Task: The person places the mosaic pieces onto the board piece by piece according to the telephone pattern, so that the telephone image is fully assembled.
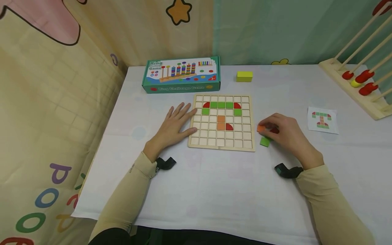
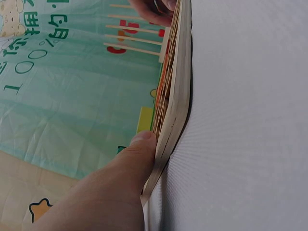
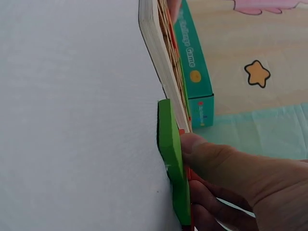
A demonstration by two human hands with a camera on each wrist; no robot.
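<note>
In the head view a wooden grid board [image 1: 220, 148] holds a row of green squares with a red quarter-round at each end, a green square under each end, two stacked orange squares and a red quarter-round beside the lower one. My left hand [image 1: 174, 127] lies spread at its left edge, thumb and fingertips on the frame; its thumb shows in the left wrist view. Right of the board, my right hand [image 1: 286, 134] pinches an orange square [image 1: 261, 128]. Under its fingers is a red piece [image 1: 274, 130]; a green piece [image 1: 264, 141] lies just below, also in the right wrist view [image 3: 168, 139].
A printed pattern card [image 1: 323, 120] lies to the right. Behind the board are a Ring Challenge Game box [image 1: 181, 89] and a yellow block [image 1: 244, 76]. At the far right stands a wooden peg rack [image 1: 352, 81] with red and yellow rings.
</note>
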